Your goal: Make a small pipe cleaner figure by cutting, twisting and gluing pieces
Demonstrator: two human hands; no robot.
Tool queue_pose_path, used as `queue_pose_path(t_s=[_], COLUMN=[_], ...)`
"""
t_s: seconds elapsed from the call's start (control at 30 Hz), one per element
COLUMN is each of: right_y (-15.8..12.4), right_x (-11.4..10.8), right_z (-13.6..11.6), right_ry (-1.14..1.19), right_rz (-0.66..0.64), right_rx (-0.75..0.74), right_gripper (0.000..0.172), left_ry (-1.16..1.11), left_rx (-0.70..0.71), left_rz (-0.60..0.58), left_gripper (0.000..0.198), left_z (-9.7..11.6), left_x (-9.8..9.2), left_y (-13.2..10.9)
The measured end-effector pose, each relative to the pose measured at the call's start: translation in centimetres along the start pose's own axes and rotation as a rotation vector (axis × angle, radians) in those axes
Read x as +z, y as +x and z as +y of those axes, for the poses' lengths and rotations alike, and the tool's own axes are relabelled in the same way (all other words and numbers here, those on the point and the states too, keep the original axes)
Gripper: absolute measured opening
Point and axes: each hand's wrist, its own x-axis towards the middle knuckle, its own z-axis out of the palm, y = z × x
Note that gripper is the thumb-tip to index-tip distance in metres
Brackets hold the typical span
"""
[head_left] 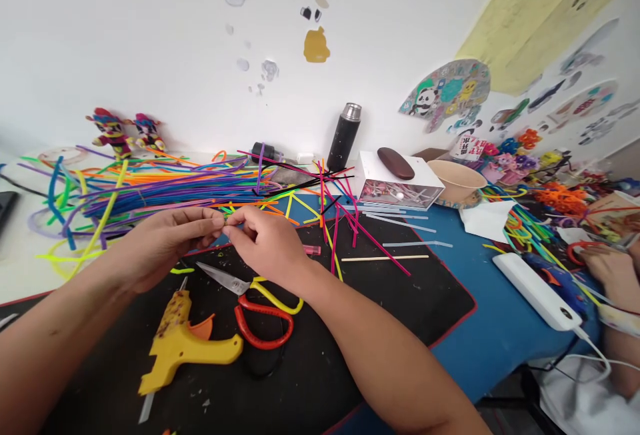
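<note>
My left hand (187, 232) and my right hand (265, 238) meet fingertip to fingertip above the black mat (310, 355). Both are closed in a pinch on something tiny between them, too small and hidden to name. Below them lie scissors (263, 302) with one red and one yellow handle, blades parted. A yellow glue gun (180, 348) with an orange trigger rests on its side to their left, a glue stick poking from its rear. A short yellow-green piece (182, 270) lies near my left wrist.
Behind my hands stretches a pile of coloured pipe cleaners (165, 185). A black thermos (344, 138), a white box (395, 178) and a paper bowl (457, 178) stand along the wall. A white power bank (537, 292) lies right, near another person's hand (607, 268).
</note>
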Motion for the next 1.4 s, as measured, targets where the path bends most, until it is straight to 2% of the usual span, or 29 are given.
queue_pose_path(t_s=[0.33,0.93,1.4], right_y=[-0.04,-0.13,-0.12], right_x=[-0.14,-0.25,-0.31], right_z=[-0.29,-0.37,-0.51], right_ry=[0.007,-0.022,-0.135], right_rz=[0.003,0.008,-0.04], right_rx=[-0.023,-0.037,-0.048], right_gripper=[0.009,0.011,0.011], left_ry=[0.093,0.095,0.142], left_rx=[0.007,-0.001,-0.013], left_rz=[0.024,-0.037,0.005], left_gripper=[0.05,0.041,0.041], left_z=[0.43,0.31,0.68], left_x=[-0.31,-0.7,-0.27], left_y=[-0.02,-0.17,-0.42])
